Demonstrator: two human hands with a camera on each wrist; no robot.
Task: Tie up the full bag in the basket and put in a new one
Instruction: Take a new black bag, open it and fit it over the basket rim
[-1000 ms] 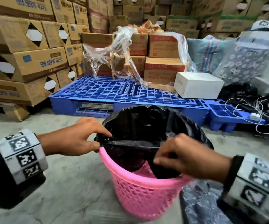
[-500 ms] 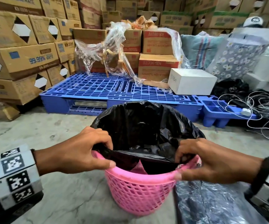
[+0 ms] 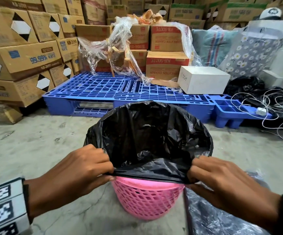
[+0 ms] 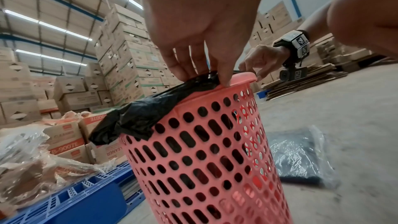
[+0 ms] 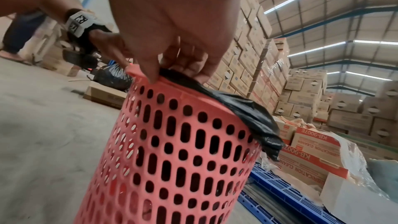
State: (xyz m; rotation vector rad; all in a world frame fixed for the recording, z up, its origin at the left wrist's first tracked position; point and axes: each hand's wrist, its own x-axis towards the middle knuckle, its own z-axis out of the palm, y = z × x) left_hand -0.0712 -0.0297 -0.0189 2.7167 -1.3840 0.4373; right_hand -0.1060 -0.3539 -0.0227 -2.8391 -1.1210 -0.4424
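Observation:
A pink perforated basket (image 3: 145, 199) (image 4: 206, 151) (image 5: 172, 151) stands on the concrete floor with a black bag (image 3: 147, 138) (image 4: 137, 117) (image 5: 247, 113) lining it, the bag's far edge folded over the rim. My left hand (image 3: 86, 170) (image 4: 202, 72) pinches the bag's near edge at the rim's left side. My right hand (image 3: 210, 177) (image 5: 178, 72) pinches the same edge at the right side. The edge is stretched taut between both hands, just above the near rim. The basket's inside is hidden by the bag.
A clear packet of dark bags (image 3: 222, 216) (image 4: 301, 156) lies on the floor right of the basket. A blue pallet (image 3: 120, 92) with cartons and torn wrap stands behind. A white box (image 3: 203, 78), tangled cables (image 3: 276, 106) and stacked cartons (image 3: 23, 56) surround the spot.
Both hands moved apart along the rim, stretching the bag's near edge wide. The bag's mouth has opened and the near edge now sits across the rim.

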